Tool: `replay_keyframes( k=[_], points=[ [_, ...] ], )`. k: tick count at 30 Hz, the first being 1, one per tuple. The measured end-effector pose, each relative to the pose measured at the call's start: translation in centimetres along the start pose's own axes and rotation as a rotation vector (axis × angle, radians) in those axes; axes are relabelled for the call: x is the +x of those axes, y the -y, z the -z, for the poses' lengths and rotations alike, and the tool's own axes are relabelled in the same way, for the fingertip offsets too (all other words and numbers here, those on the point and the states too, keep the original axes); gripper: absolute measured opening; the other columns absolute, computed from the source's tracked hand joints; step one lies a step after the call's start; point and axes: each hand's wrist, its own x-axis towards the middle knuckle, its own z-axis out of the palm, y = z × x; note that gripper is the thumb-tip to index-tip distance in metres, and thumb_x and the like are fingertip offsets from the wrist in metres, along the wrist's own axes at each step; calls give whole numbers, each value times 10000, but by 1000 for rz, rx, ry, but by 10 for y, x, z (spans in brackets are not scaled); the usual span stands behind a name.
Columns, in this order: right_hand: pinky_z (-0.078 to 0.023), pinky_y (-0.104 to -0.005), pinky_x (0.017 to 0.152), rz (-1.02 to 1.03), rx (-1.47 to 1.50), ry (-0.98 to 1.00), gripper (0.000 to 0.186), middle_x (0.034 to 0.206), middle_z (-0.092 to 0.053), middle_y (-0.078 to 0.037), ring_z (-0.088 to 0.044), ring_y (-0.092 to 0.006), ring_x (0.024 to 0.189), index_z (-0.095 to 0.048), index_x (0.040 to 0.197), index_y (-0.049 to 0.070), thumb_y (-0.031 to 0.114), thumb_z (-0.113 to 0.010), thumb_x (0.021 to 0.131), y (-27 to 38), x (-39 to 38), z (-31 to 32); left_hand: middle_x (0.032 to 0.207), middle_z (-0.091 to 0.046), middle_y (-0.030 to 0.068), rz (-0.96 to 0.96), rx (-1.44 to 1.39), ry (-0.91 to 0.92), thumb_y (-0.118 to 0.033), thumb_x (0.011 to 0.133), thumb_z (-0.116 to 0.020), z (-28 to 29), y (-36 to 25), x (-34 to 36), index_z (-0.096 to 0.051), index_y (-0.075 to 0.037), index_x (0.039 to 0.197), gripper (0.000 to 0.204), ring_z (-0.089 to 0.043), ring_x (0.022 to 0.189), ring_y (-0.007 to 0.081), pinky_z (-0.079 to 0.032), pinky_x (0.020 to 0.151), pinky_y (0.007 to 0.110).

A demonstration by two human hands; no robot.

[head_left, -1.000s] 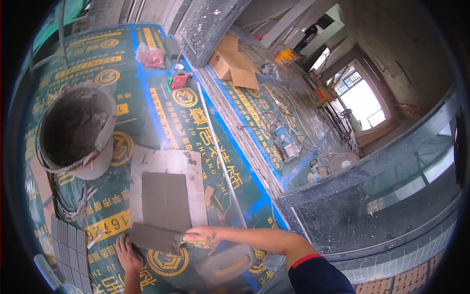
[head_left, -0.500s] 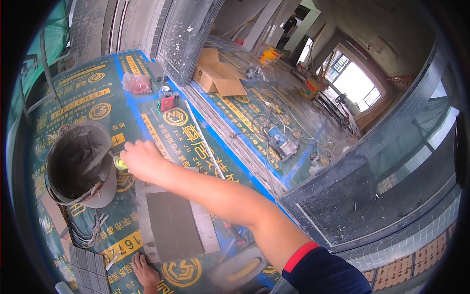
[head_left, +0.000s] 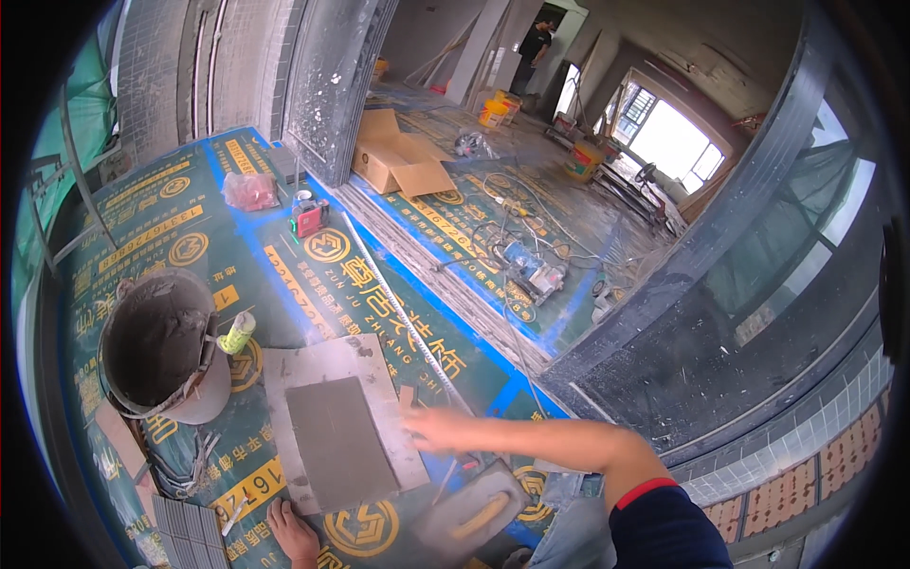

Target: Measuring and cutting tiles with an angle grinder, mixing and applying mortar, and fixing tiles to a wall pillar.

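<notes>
A tile lies on the floor, its middle covered by a smooth rectangle of grey mortar. My right hand is over the tile's right edge, its fingers smeared by motion. At the lower edge my left hand rests on the floor covering with fingers apart, holding nothing, beside ribbed grey tiles. To the left stands a bucket of wet mortar. A tool with a yellow-green handle leans out over the bucket's rim. Below my right hand lies a float with a yellowish handle.
Green printed sheeting covers the floor. A long metal rule lies along the door track. Beyond are a red tool, a pink bag, a cardboard box and a blue power tool. A person stands far back.
My right hand has let go of the yellow-green handle at the bucket and swung right, past the mortar. The handle now stands at the rim. My left hand stays on the floor.
</notes>
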Motion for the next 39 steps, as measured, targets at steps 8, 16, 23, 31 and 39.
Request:
replay_keyframes(
  k=[8, 16, 23, 31, 39],
  points=[
    [-528, -477, 807, -177, 428, 385, 282, 987, -680, -175, -670, -376, 951, -613, 1044, 38, 313, -622, 981, -2, -204, -117, 1346, -557, 260, -264, -121, 126, -251, 1002, -623, 54, -62, 6, -562, -6, 1352, 432, -503, 1260, 446, -387, 1074, 556],
    [-552, -413, 854, -297, 445, 223, 354, 1058, -726, -184, -712, -320, 992, -665, 1159, 20, 328, -653, 985, 21, -199, -93, 1185, -598, 195, -203, -216, 272, -167, 786, -796, 26, -46, 28, -540, -48, 1299, 585, -589, 1059, 427, -511, 885, 490],
    [-553, -431, 860, -198, 460, 305, 345, 1057, -721, -179, -705, -346, 988, -679, 1162, 61, 338, -672, 957, 24, -190, -81, 1091, -644, 109, -298, -110, 302, -223, 768, -808, 40, -35, 39, -600, -63, 1175, 484, -637, 1014, 351, -536, 856, 444],
    [-546, -511, 775, -174, 353, 238, 458, 1016, -720, -221, -695, -422, 913, -561, 1199, 15, 344, -714, 920, 26, -67, -81, 1017, -649, 121, -293, -129, 315, -170, 681, -835, 46, -20, 60, -620, -66, 1098, 481, -645, 964, 356, -531, 813, 455],
    [-550, -439, 895, -577, 571, -153, 803, 1095, -726, -223, -706, -414, 993, -467, 1362, -40, 395, -833, 795, 33, -23, -176, 985, -674, 95, -286, -133, 221, -232, 706, -873, 30, -26, 50, -633, -68, 1039, 442, -670, 894, 336, -548, 750, 438]
  ],
)
